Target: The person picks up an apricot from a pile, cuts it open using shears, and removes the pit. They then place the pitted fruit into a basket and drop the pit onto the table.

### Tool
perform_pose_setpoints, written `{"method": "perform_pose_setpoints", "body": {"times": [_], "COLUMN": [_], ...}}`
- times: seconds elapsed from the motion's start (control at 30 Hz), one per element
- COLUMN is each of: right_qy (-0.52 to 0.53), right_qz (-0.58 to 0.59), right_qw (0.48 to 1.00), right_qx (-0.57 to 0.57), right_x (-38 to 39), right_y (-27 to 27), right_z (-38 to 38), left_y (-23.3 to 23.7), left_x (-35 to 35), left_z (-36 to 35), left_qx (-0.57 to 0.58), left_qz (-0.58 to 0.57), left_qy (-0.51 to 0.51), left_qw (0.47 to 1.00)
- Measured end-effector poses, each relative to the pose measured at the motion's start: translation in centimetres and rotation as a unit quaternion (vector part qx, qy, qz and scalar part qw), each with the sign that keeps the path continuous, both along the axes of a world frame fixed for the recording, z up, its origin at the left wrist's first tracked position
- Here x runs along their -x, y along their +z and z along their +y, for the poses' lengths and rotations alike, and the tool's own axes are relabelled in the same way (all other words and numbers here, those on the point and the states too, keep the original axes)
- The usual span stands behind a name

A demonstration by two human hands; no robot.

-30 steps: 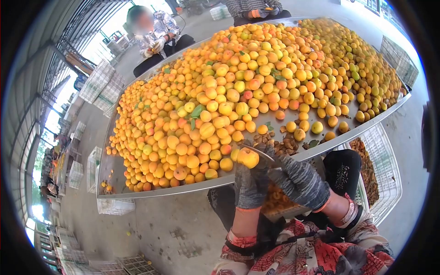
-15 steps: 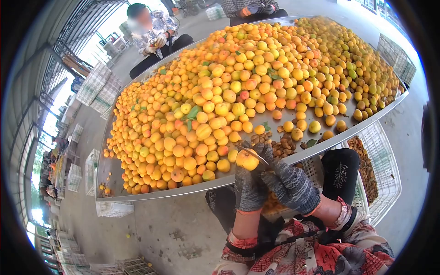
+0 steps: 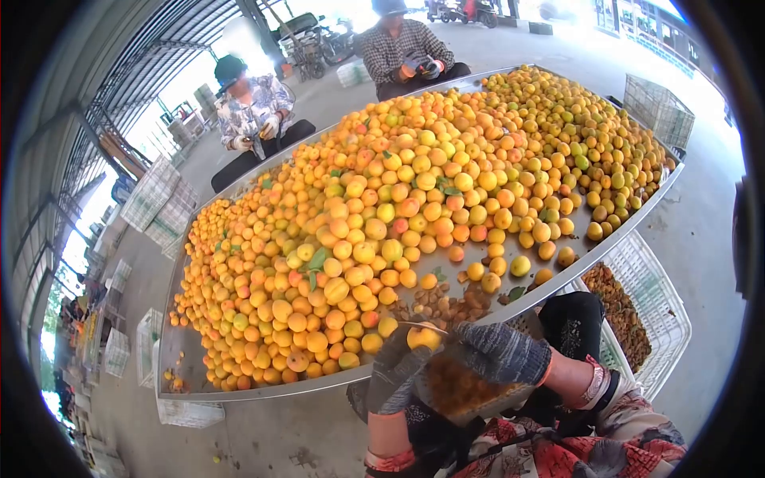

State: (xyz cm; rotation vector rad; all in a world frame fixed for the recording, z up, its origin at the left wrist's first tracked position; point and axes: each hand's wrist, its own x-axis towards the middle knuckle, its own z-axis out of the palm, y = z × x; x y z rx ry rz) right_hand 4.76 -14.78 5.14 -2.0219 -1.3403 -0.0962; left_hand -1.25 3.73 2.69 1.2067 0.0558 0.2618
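My left hand (image 3: 394,368), in a grey knit glove, is closed around an orange-yellow apricot (image 3: 423,338) just over the near edge of the table. The thin blade of a knife (image 3: 425,325) lies across the top of this fruit. My right hand (image 3: 504,353), gloved alike, is closed around the knife's handle end, its fingers hiding most of it. Beyond my hands, a large heap of apricots (image 3: 358,231) covers the metal table (image 3: 299,391). Brown pits (image 3: 446,307) lie by the near edge, close to my fingers.
Below my hands a crate (image 3: 458,390) holds orange pieces. To the right, a white crate (image 3: 665,338) contains brownish-orange fruit pieces. Two people sit across the table, one in a patterned top (image 3: 253,107), one in a checked shirt (image 3: 398,52). Stacked crates (image 3: 159,199) stand at the left.
My view has tilted up and shifted, showing more of the people opposite. My hands have drawn slightly apart; the apricot stays in the left, the blade now lying flatter over its top.
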Motion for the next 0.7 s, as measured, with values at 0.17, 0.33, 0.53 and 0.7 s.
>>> {"method": "perform_pose_setpoints", "body": {"times": [0.17, 0.33, 0.53, 0.7], "right_qy": [0.042, -0.043, -0.017, -0.012], "right_qz": [0.233, 0.093, 0.420, -0.223], "right_qw": [0.969, 0.992, 0.897, 0.970], "right_qx": [-0.072, -0.070, -0.136, 0.099], "right_x": [0.1, 1.8, 0.9, -0.1], "right_y": [0.3, -0.8, -0.8, -1.0], "right_z": [0.7, 2.2, -0.3, -0.7], "left_y": [-0.4, 0.4, 1.2, 1.4], "left_x": [-0.1, -1.4, -0.6, -0.4], "left_z": [-1.5, -6.2, -3.4, -2.6], "left_qx": [-0.079, 0.315, 0.152, -0.015], "left_qz": [0.012, -0.038, 0.073, 0.000], "left_qy": [0.049, 0.113, 0.068, 0.077], "left_qw": [0.996, 0.942, 0.983, 0.997]}}
